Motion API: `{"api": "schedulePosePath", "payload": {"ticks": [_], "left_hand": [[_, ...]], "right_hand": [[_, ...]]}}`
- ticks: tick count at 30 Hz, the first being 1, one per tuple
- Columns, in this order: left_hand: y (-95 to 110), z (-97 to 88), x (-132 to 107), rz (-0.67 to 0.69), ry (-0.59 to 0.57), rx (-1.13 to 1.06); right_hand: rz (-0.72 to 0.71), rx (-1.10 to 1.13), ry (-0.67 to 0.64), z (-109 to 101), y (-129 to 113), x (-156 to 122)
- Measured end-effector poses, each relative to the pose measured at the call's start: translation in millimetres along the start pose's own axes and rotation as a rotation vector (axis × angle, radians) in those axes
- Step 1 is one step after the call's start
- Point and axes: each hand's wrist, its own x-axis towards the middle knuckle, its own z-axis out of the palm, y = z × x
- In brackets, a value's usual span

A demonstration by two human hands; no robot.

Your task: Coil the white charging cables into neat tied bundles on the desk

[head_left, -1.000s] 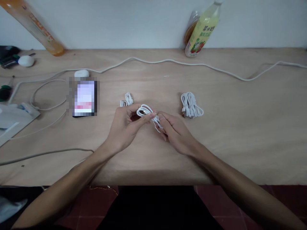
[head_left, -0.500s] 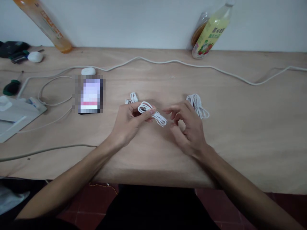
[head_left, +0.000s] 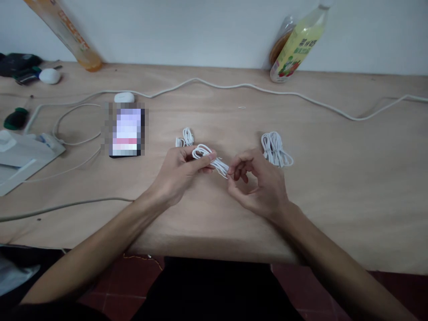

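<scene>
My left hand (head_left: 177, 174) pinches a coiled white cable (head_left: 207, 157) just above the wooden table (head_left: 334, 187). My right hand (head_left: 259, 185) has its fingers curled and its thumb and forefinger pinch the right end of that same coil. A second bundled white cable (head_left: 276, 150) lies on the table just beyond my right hand. A third, smaller white bundle (head_left: 185, 137) lies behind my left hand.
A phone (head_left: 127, 132) lies left of centre, a white case (head_left: 124, 96) behind it. A long white cord (head_left: 254, 89) snakes across the back. A yellow-green bottle (head_left: 297, 42) and an orange bottle (head_left: 67, 35) lean at the wall. A power strip (head_left: 20, 151) and screwdriver (head_left: 15, 118) sit far left.
My right hand let go of the coil and opened beside it, then came back and pinched the coil's right end. My left hand kept hold throughout.
</scene>
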Motion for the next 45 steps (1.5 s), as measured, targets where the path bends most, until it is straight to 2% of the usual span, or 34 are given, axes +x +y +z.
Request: {"api": "schedulePosePath", "payload": {"ticks": [3, 8, 13, 16, 22, 27, 30, 33, 38, 45], "left_hand": [[-1, 0.5, 0, -0.006, -0.012, -0.013], [-1, 4.1, -3, -0.004, -0.009, 0.013], [1, 5.9, -5, 0.081, 0.03, 0.087], [2, 6.7, -6, 0.15, 0.074, 0.151], [-1, 10.8, -10, 0.301, 0.148, 0.28], [-4, 11.4, -13, 0.388, 0.147, 0.403], [-4, 11.4, -13, 0.4, 0.15, 0.436], [-3, 11.6, -14, 0.41, 0.143, 0.462], [-2, 11.2, -14, 0.4, 0.127, 0.51], [0, 9.4, -12, 0.386, 0.076, 0.475]], "right_hand": [[-0.126, -0.096, -0.024, -1, 5, -1], [-0.18, -0.282, -0.028, 4, 8, -3], [-0.254, -0.339, 0.056, 7, 6, -5], [-0.202, -0.319, 0.097, 9, 4, -5], [-0.048, -0.212, 0.095, 10, 0, -4], [-0.014, -0.155, 0.08, 11, -3, -6], [-0.014, -0.202, 0.142, 14, -2, -7], [-0.092, -0.254, 0.208, 16, 1, -7], [-0.239, -0.321, 0.187, 14, 9, -6], [-0.288, -0.296, 0.168, 9, 14, -9]]}}
